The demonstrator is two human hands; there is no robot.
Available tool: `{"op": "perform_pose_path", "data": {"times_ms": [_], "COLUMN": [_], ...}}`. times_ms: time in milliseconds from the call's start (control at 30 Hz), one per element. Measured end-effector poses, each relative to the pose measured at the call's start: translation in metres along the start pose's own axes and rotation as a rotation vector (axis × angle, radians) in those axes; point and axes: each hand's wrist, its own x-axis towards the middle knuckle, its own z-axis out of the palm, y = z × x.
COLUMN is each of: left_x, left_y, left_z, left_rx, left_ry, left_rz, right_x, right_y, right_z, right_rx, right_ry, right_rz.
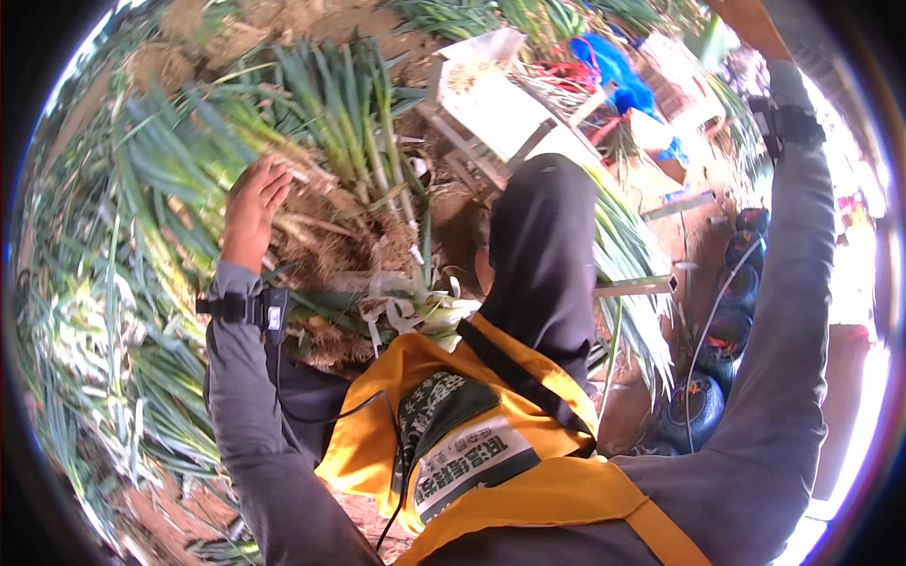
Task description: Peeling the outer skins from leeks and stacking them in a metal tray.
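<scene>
My left hand (255, 208) is at the left, its fingers curled over the pale stalks of long green onions (208, 141) lying in a heap. The exact grip is partly hidden by the hand. Another bunch of green onions (354, 113), with leafy tops up and brown, soil-covered roots (382, 247) down, lies just right of it. My right arm stretches to the far upper right. Only part of my right hand (750, 26) shows at the picture's edge, so its fingers and anything in them are out of sight.
A pale wooden frame with a light board (491, 108) stands ahead. Trimmed green onions (628, 255) lie right of my knee (543, 226). Blue netting (615, 75) and red strings (566, 75) lie farther off. Several dark blue rounded objects (694, 410) line the right side.
</scene>
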Motion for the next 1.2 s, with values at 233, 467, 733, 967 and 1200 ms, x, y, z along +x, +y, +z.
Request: {"op": "perform_pose_path", "data": {"times_ms": [233, 467, 733, 967, 1200], "left_x": [0.025, 0.113, 0.222, 0.283, 0.291], "left_y": [-0.017, -0.07, -0.184, -0.244, -0.262], "left_z": [0.098, 0.229, 0.376, 0.437, 0.436], "left_rx": [0.341, 0.652, 0.999, 1.179, 1.234], "left_ry": [-0.063, -0.391, -0.707, -0.644, -0.543], "left_rz": [-0.04, 0.089, 0.66, 1.007, 1.001], "right_x": [-0.196, -0.262, -0.253, -0.279, -0.287], "right_y": [0.083, 0.016, 0.004, -0.008, -0.018], "right_z": [0.174, 0.272, 0.368, 0.409, 0.411], "right_rx": [0.171, 0.277, 0.529, 0.772, 0.867], "right_ry": [-0.579, -0.863, -0.643, -0.59, -0.486], "right_rz": [-0.047, -0.012, -0.057, 0.131, 0.311]}}
